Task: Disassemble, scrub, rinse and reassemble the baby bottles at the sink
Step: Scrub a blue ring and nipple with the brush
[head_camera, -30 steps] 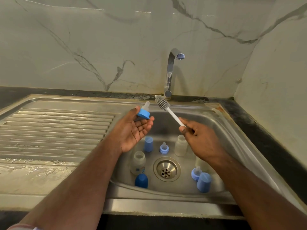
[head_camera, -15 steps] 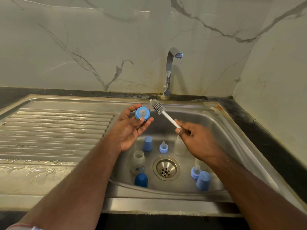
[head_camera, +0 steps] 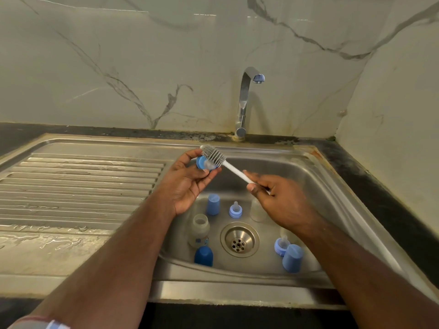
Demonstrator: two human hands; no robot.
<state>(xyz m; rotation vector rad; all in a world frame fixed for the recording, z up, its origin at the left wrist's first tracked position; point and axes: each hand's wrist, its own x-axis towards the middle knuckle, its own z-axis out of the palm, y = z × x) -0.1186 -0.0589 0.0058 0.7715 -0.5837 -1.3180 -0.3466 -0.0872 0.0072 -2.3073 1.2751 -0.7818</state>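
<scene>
Scrub step, nipple-and-ring assembly. My left hand (head_camera: 190, 184) pinches the blue collar with its teat (head_camera: 204, 163) between thumb and fingertips, held above the far left edge of the sink basin (head_camera: 316, 186). My right hand (head_camera: 278, 198) grips the white handle of the bottle brush (head_camera: 213, 156) near its lower end; the grey bristle head lies against the collar, touching the teat side.

In the basin around the drain (head_camera: 239, 239): an open bottle body (head_camera: 199, 231) standing left of the drain, a dark blue cap (head_camera: 203, 255) just in front of it, a lighter cap (head_camera: 213, 204) behind, a second collar with teat (head_camera: 235, 210), a cloudy second bottle body (head_camera: 257, 211) partly hidden by my right hand, and a third collar (head_camera: 281, 245) beside another cap (head_camera: 292, 258) at right. The tap (head_camera: 247, 100) shows no water running.

Risks, as I judge them:
- Fingertip pinch on a wet collar is shallow; sideways brush pressure could flick it out into the basin.
- Long handle held far from the head gives poor control; bristles may skate off the teat.
- A hard push might pop the teat out of its ring.
- A dropped part could knock over the standing bottle.
</scene>
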